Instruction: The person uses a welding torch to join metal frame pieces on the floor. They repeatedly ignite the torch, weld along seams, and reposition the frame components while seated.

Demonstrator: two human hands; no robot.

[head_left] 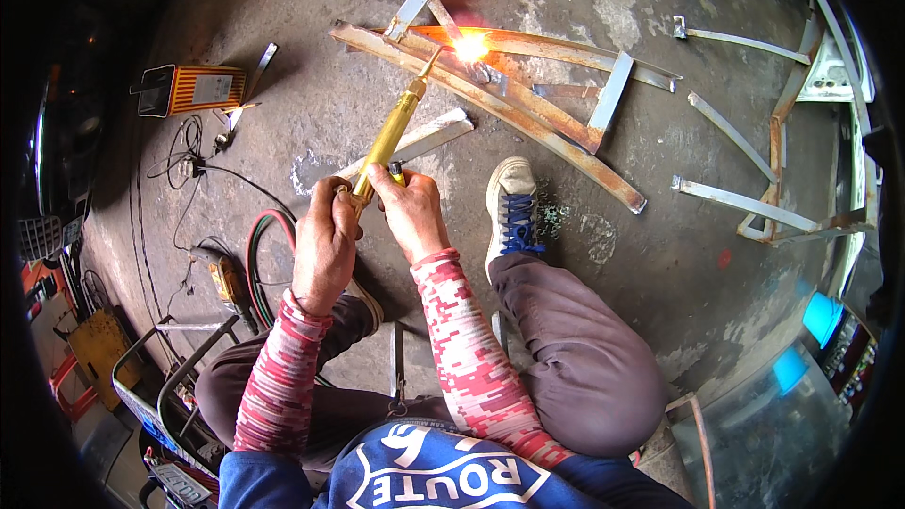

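My left hand (325, 245) is closed round the rear of a brass gas torch (388, 135). Just ahead of it, my right hand (413, 212) is curled against the torch's body, its thumb on the brass. A small yellow and dark piece (397, 172) shows at the right fingertips; its kind is unclear. From the torch tip, a bright glow (471, 45) lights a joint of the rusty angle-iron frame (528, 111) on the floor. The glare hides the metal right at that spot. A loose grey metal strip (424, 139) lies under the torch.
A second metal frame (778, 155) lies at right, with bars sticking out. On the left are an orange striped box (201, 90), black cables (189, 165), a red and dark hose (253, 250) and a yellow power tool (224, 278). My shoe (512, 207) stands near the rusty frame.
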